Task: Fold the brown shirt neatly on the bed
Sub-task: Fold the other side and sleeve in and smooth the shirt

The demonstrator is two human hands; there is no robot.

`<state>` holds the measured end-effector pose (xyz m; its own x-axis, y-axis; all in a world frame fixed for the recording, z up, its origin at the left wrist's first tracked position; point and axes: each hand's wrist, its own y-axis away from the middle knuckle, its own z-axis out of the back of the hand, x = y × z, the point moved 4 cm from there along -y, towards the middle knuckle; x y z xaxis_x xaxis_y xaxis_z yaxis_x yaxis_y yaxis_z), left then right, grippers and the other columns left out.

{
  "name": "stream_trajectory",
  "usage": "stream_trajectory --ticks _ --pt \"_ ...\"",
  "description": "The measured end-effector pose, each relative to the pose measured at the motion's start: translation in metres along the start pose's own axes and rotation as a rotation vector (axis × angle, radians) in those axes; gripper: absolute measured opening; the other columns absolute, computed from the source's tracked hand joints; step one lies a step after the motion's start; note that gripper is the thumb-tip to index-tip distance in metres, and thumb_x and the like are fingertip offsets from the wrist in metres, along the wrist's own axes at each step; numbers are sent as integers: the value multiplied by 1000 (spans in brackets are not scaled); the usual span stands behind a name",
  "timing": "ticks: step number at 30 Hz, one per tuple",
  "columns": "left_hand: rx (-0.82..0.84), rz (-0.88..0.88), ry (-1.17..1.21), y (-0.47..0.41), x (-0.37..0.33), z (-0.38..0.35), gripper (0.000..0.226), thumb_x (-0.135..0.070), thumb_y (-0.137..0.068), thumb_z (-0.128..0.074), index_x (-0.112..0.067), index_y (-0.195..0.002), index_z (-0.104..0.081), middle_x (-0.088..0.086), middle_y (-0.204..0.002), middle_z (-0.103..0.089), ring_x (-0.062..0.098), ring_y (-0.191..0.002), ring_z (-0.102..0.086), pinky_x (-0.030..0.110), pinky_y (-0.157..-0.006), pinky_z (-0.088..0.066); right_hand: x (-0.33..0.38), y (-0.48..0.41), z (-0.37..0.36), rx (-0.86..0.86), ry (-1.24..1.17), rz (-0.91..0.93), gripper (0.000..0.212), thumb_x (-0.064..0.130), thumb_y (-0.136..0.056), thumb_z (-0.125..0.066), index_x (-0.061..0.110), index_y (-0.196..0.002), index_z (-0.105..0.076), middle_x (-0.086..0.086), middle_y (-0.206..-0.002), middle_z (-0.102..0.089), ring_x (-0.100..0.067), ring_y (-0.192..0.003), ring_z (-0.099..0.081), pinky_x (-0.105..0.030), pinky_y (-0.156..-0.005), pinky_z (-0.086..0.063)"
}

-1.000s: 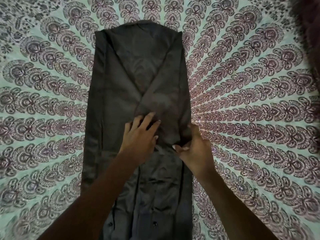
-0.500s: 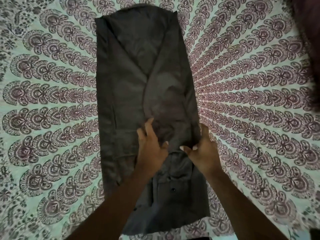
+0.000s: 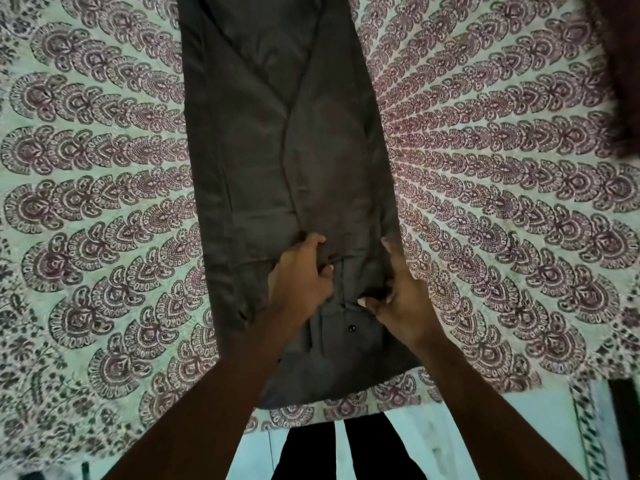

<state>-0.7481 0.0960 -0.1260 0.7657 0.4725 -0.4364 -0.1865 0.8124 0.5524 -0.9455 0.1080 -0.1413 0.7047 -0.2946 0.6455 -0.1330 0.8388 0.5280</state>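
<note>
The brown shirt (image 3: pixel 277 140) lies as a long narrow strip down the middle of the bed, both sides folded inward so the flaps cross. Its button placket faces up at the near end. My left hand (image 3: pixel 300 277) is closed on the end of the folded-in flap near the strip's centre. My right hand (image 3: pixel 398 292) pinches the cloth at the strip's right edge, thumb and fingers together. The shirt's far end runs out of view at the top.
The bedsheet (image 3: pixel 104 202) is pale green with a purple peacock-feather print. Its near edge (image 3: pixel 346 415) lies just past the shirt's hem, with my dark-trousered legs (image 3: pixel 346 452) below. A dark red cloth (image 3: pixel 620 64) lies at the right edge.
The shirt now sits nearer the bed's front edge in view, and both hands came back with it. My left hand went from flat on the cloth to closed on it.
</note>
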Motion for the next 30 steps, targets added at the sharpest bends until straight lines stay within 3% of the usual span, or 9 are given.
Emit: stream_trajectory --ticks 3,7,12,15,18,20,22,26,30 --pt "64 65 -24 13 3 -6 51 -46 -89 -67 -41 -137 -49 5 -123 -66 34 -116 -62 49 -94 -57 -4 5 2 2 -30 -27 116 14 -76 -89 39 -162 -16 -2 -72 -71 -7 -62 -69 -23 -68 -59" --pt "37 21 18 27 7 -14 49 -34 -85 -72 -37 -130 -53 8 -119 -65 35 -106 -66 49 -89 -58 -12 11 -1 51 -80 -54 113 10 -75 -90 39 -161 -23 1 -74 -65 -16 -67 -70 -39 -71 -65" --pt "64 -57 -117 40 16 -26 52 -21 -91 -67 -19 -140 -49 7 -144 -33 36 -108 -61 42 -90 -55 -18 14 -9 94 21 -20 102 15 -75 -92 31 -158 -35 3 -78 -66 -19 -71 -71 -47 -76 -63" --pt "0 -115 -273 48 11 -23 52 -32 -90 -70 -19 -135 -49 2 -137 -24 28 -119 -50 41 -83 -55 -11 14 -7 74 255 68 90 28 -77 -88 24 -154 -41 -12 -111 -68 -31 -101 -68 -42 -90 -59" --pt "-97 -212 -439 46 9 -21 86 -56 -77 -76 -14 -145 -46 6 -160 -18 30 -139 -30 53 -101 -48 7 13 -3 -94 614 323 68 40 -83 -78 18 -142 -52 -15 -136 -46 -36 -122 -47 -49 -93 -56" --pt "-60 -242 -492 39 15 -26 108 -65 -74 -73 -12 -157 -29 4 -170 -3 30 -151 -18 58 -111 -36 15 6 -6 -98 733 546 58 39 -87 -71 17 -138 -56 -14 -145 -45 -35 -127 -41 -53 -94 -54" --pt "-33 -226 -475 32 24 -29 120 -71 -72 -70 -16 -162 -13 -1 -171 3 27 -156 -10 60 -115 -28 12 -15 -7 5 828 687 58 45 -91 -63 23 -144 -53 -9 -157 -41 -32 -133 -39 -54 -96 -50" --pt "3 -214 -441 21 35 -32 136 -81 -60 -72 -27 -163 -1 -8 -169 -1 27 -156 -10 65 -110 -26 21 -85 12 82 1014 779 63 71 -96 -38 46 -154 -38 -6 -166 -32 -37 -138 -40 -55 -96 -41" --pt "5 -229 -442 16 41 -35 143 -89 -52 -69 -31 -163 1 -9 -168 -2 27 -153 -9 66 -108 -25 63 -161 36 139 1094 737 69 81 -92 -21 57 -157 -19 3 -172 -14 -38 -151 -25 -74 -107 -29"
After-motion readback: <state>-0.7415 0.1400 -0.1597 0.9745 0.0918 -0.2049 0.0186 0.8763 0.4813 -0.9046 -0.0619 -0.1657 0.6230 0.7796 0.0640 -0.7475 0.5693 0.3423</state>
